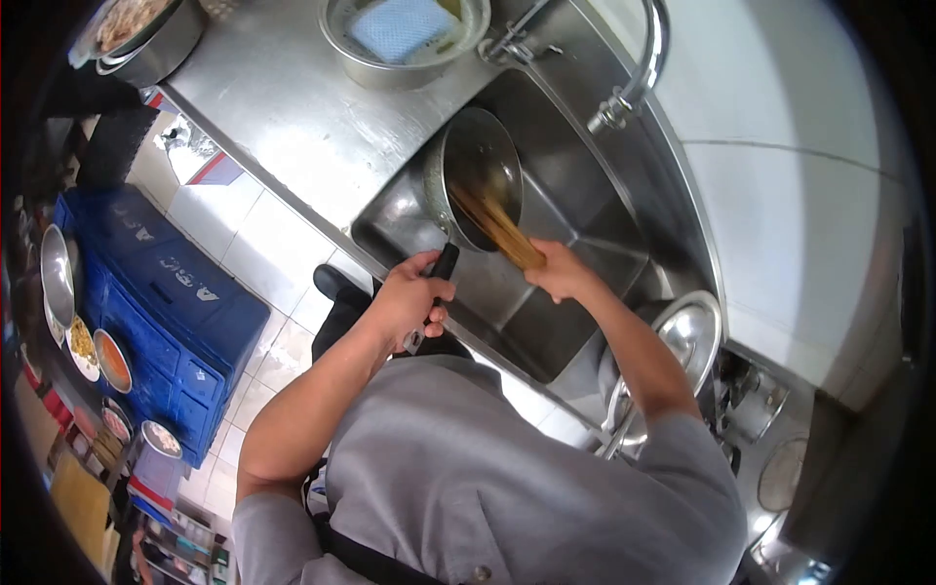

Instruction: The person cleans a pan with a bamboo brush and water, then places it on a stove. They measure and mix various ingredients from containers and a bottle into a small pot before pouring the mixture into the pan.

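My left hand [413, 298] is wrapped round the black handle [446, 261] of a deep, dark pan [476, 146]. The pan is tilted over the sink basin [575, 210], its open side facing right. In my right hand [560, 270] is a bundle-like bamboo brush [511, 237], gripped at its near end. The brush's bristle end reaches into the pan and looks smeared by motion.
Above the sink curves a chrome faucet [651, 68]. A metal bowl [336, 49] with a blue cloth [402, 27] stands on the steel counter [263, 88]. Metal lids or bowls [694, 341] lean at right. Blue crates [185, 292] stand on the left.
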The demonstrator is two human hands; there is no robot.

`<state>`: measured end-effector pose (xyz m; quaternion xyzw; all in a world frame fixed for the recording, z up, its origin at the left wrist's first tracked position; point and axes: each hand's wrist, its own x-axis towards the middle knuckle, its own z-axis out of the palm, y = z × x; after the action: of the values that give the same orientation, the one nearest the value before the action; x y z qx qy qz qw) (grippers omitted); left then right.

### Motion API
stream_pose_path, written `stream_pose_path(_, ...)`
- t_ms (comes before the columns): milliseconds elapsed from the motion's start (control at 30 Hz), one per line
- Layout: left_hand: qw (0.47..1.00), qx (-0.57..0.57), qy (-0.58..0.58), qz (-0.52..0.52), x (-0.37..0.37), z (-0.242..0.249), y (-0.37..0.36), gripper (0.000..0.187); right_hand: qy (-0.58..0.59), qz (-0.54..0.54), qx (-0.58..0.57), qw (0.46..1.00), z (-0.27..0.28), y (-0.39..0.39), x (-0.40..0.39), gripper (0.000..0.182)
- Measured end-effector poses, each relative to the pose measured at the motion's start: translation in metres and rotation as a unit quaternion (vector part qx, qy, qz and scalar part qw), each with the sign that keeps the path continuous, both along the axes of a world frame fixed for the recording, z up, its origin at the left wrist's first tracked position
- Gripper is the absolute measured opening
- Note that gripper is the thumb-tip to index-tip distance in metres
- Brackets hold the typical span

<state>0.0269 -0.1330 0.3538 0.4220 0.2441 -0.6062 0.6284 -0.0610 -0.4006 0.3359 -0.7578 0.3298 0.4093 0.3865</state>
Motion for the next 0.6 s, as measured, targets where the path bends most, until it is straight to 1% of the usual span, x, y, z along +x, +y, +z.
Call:
stream_pose_path(67, 1.0, 0.004, -0.002, 0.011, 0.001, -0.001, 0.0, 0.072, -0.046, 0.006, 0.058, 0.997, 0.013, 0.006, 0.006, 0.065)
stream_pose_path(100, 1.0, 0.003, -0.002, 0.005, -0.002, -0.002, 0.001, 0.072, -0.052, -0.005, 0.055, 0.997, 0.012, 0.012, 0.015, 0.059)
stream_pose_path(133, 1.0, 0.003, -0.002, 0.004, -0.001, -0.003, 0.0, 0.072, -0.052, -0.006, 0.056, 0.997, 0.003, 0.014, 0.031, 0.059)
stream_pose_path(200, 1.0, 0.0, -0.014, -0.011, -0.003, -0.005, -0.001, 0.071, -0.094, 0.004, -0.058, 0.994, -0.013, 0.009, 0.059, 0.049)
stream_pose_path(233, 1.0, 0.0, -0.015, -0.012, -0.004, -0.006, -0.002, 0.071, -0.281, 0.135, -0.146, 0.939, -0.08, -0.023, 0.03, 0.042)
stream_pose_path(267, 1.0, -0.004, -0.007, -0.005, -0.003, -0.006, -0.001, 0.071, -0.282, 0.132, -0.146, 0.939, -0.073, -0.024, 0.022, 0.042)
stream_pose_path(300, 1.0, -0.008, 0.002, 0.002, -0.002, -0.005, 0.0, 0.07, -0.184, 0.165, -0.148, 0.958, -0.058, -0.018, 0.012, 0.043)
stream_pose_path(333, 1.0, -0.008, -0.001, 0.007, 0.001, -0.004, 0.0, 0.07, -0.084, 0.202, -0.147, 0.965, -0.038, -0.01, 0.01, 0.043)
stream_pose_path(367, 1.0, -0.008, 0.006, 0.015, 0.001, -0.001, 0.0, 0.069, -0.084, 0.206, -0.147, 0.964, -0.003, 0.004, 0.015, 0.043)
stream_pose_path(400, 1.0, -0.009, 0.012, 0.023, 0.001, 0.001, 0.001, 0.069, -0.05, 0.163, -0.074, 0.983, 0.041, 0.024, 0.027, 0.042)
stream_pose_path(433, 0.999, -0.009, 0.01, 0.031, 0.003, -0.002, 0.0, 0.069, -0.018, 0.121, -0.002, 0.993, 0.061, 0.035, 0.039, 0.041)
stream_pose_path(467, 1.0, -0.014, 0.011, 0.025, 0.002, -0.007, 0.001, 0.068, -0.017, 0.12, -0.002, 0.993, 0.055, 0.039, 0.047, 0.041)
stream_pose_path(533, 1.0, -0.02, 0.014, 0.015, -0.004, -0.008, -0.002, 0.067, -0.074, 0.035, -0.039, 0.996, 0.028, 0.031, 0.074, 0.048)
stream_pose_path(567, 1.0, -0.014, 0.009, 0.014, -0.002, -0.005, -0.003, 0.067, -0.149, 0.145, -0.134, 0.969, -0.021, 0.0, 0.064, 0.052)
stream_pose_path(600, 1.0, -0.005, 0.007, 0.013, -0.003, -0.004, -0.002, 0.066, -0.149, 0.143, -0.134, 0.969, -0.039, -0.017, 0.043, 0.052)
